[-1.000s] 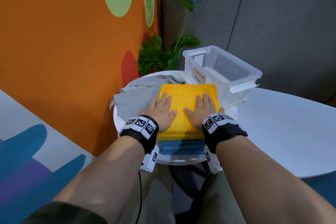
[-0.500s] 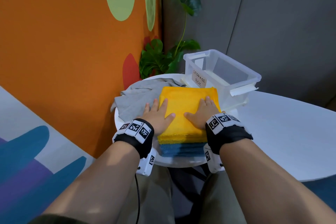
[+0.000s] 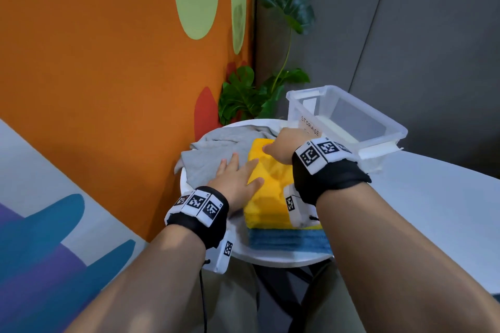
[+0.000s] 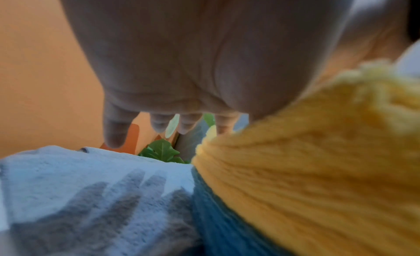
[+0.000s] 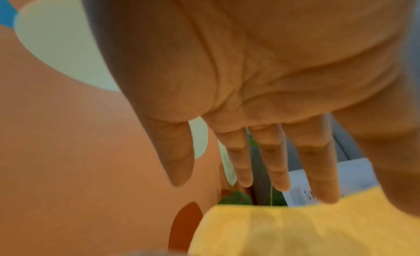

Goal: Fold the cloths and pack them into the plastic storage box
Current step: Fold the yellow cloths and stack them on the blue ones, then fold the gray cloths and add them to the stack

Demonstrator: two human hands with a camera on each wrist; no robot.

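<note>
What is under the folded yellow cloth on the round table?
A folded blue cloth lies under the yellow cloth; only its near edge shows in the head view. Whether anything else lies beneath cannot be seen, since the stack and both hands cover it.

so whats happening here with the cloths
A person is packing cloths at a small round table. A folded yellow cloth sits on a folded blue cloth. The left hand lies flat at the stack's left edge, over a crumpled grey cloth; the right hand reaches its far edge. The storage box holds no cloths yet.
</note>
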